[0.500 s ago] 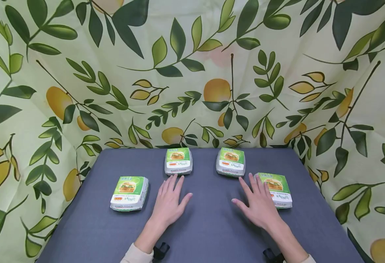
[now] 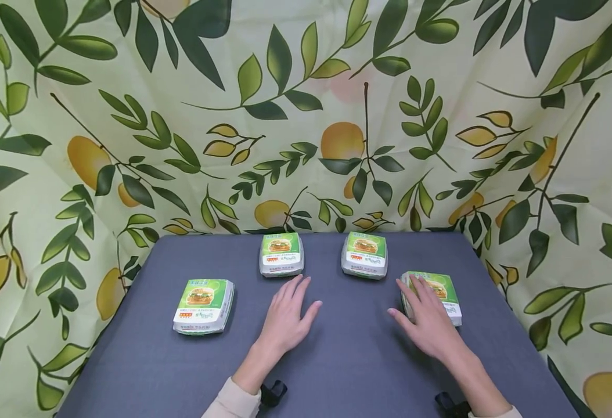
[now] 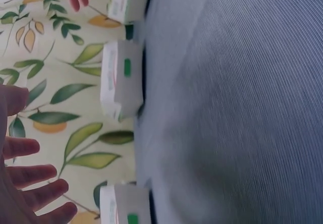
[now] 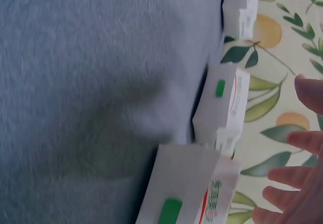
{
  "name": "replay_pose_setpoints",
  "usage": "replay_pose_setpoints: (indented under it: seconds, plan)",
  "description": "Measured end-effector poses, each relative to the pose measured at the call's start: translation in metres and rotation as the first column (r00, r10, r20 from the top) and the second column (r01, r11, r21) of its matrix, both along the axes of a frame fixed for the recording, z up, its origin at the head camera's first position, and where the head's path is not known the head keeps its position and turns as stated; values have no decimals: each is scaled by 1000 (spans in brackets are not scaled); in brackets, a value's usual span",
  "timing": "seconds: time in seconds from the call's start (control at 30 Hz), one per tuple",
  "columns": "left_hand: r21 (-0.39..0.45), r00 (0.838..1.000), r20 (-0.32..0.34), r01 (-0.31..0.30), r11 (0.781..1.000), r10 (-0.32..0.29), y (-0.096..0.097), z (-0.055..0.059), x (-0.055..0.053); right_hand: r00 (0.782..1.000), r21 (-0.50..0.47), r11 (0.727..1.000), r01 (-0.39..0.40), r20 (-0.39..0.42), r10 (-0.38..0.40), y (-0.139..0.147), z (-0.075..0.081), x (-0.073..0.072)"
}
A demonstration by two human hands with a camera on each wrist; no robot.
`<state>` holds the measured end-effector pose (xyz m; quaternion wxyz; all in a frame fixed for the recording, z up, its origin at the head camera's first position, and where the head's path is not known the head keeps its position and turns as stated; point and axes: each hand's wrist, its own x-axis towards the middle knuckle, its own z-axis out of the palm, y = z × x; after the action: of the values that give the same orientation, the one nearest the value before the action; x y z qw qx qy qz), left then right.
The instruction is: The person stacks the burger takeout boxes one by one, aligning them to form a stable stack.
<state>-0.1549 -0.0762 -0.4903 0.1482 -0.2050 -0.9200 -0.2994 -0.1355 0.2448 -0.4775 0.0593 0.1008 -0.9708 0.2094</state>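
Note:
Burger boxes with green-and-white printed lids sit on the table: a left box (image 2: 204,306), a back-left box (image 2: 281,254), a back-right box (image 2: 364,255) and a right box (image 2: 446,290). My left hand (image 2: 287,319) hovers in front of the back-left box, fingers extended and holding nothing. My right hand (image 2: 432,325) is over the near left part of the right box and hides some of it. In the right wrist view, the fingers (image 4: 285,176) are spread beside the nearest box (image 4: 181,183), with a gap between them.
A dark blue-grey cloth covers the table (image 2: 332,371). Behind it and along both sides hangs a leaf-and-fruit patterned curtain (image 2: 306,128). Black straps (image 2: 273,393) circle both wrists, below pale sleeves.
Both hands have shifted to the right, the right one farther over the right box. In the head view the boxes have moved only slightly, together with the background.

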Motion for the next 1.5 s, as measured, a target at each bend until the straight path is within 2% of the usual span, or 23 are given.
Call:
replay_pose_setpoints:
  seconds: [0.17,0.37,0.73,0.9,1.17,1.3,1.5]
  plan:
    - [41,997,70,39,998,-41,15,1,-3,1000,-40,999,15,-17,-16,13,2,0]
    - [112,985,145,81,990,-97,33,1,-8,998,-75,997,33,-45,-37,29,2,0]
    - [174,959,215,150,973,-186,70,-6,-20,992,-154,987,47,-106,-64,58,-9,3]
    - [189,946,234,184,965,-226,85,-8,-23,992,-190,980,52,-107,-74,70,-15,4]
    - [219,927,284,186,958,-245,106,-10,-30,996,-236,969,65,-37,-75,83,-22,-2]
    - [234,916,307,192,953,-260,117,-10,-35,996,-286,954,87,38,-79,89,-23,-6]
    - [251,894,349,200,947,-281,135,-14,-40,982,-312,938,150,159,-105,99,-25,-7]
